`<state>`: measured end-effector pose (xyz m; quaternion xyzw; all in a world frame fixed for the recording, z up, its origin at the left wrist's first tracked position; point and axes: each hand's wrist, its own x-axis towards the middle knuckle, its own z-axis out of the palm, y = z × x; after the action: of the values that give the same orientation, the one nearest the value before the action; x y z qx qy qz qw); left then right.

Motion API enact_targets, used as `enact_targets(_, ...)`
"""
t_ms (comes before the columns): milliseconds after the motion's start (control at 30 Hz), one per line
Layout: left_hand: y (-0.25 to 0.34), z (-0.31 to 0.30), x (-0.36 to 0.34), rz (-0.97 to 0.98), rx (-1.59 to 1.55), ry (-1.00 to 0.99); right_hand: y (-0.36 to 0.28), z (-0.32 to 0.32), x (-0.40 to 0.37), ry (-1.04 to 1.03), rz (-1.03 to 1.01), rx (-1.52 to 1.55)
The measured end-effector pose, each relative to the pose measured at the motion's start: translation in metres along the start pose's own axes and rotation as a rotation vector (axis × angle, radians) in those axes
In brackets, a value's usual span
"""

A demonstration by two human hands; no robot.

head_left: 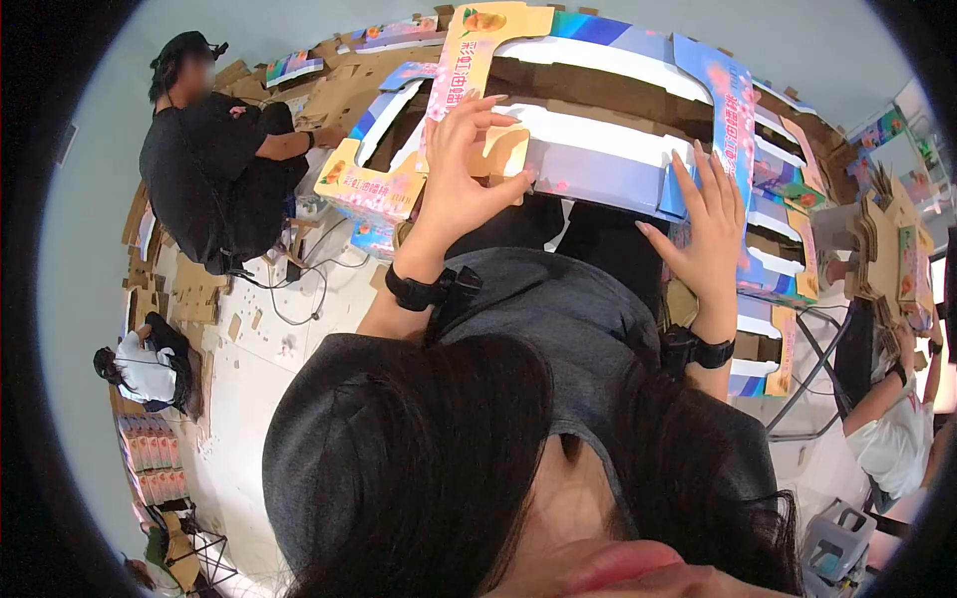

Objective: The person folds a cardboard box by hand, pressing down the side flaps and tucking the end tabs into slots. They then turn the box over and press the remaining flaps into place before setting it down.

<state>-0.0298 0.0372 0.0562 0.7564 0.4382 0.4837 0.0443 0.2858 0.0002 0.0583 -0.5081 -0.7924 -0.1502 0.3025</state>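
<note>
A printed cardboard fruit box (608, 133) with a wide cut-out opening lies in front of me, its ends yellow and blue-purple with blossom print. My left hand (469, 149) rests at its left end, fingers spread on the yellow end panel and thumb along the near side. At the right end, my right hand (710, 214) lies with fingers stretched on the blue-purple panel, thumb apart. Both hands touch the box without wrapping round it. The brown inside shows through the opening.
Similar boxes stand on the left (371, 184) and right (783, 249). A person in black (224, 149) sits at left; another in white (150, 364) is farther off. Someone at right handles a stack of flat cardboard (877, 254). Cardboard scraps and a cable (317, 299) lie on the floor.
</note>
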Motion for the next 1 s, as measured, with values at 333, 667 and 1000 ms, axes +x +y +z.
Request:
enact_targets(333,0.009,-0.022,-0.001,0.134,0.335,-0.259,0.001,0.000,0.001,-0.009,0.012,-0.019)
enact_targets(667,-0.014,-0.012,0.000,0.268,0.340,-0.148,-0.001,0.000,0.001,0.013,0.000,-0.027)
enact_targets(1000,-0.018,-0.015,0.009,0.280,0.351,-0.183,-0.002,0.000,0.003,0.029,-0.007,-0.049)
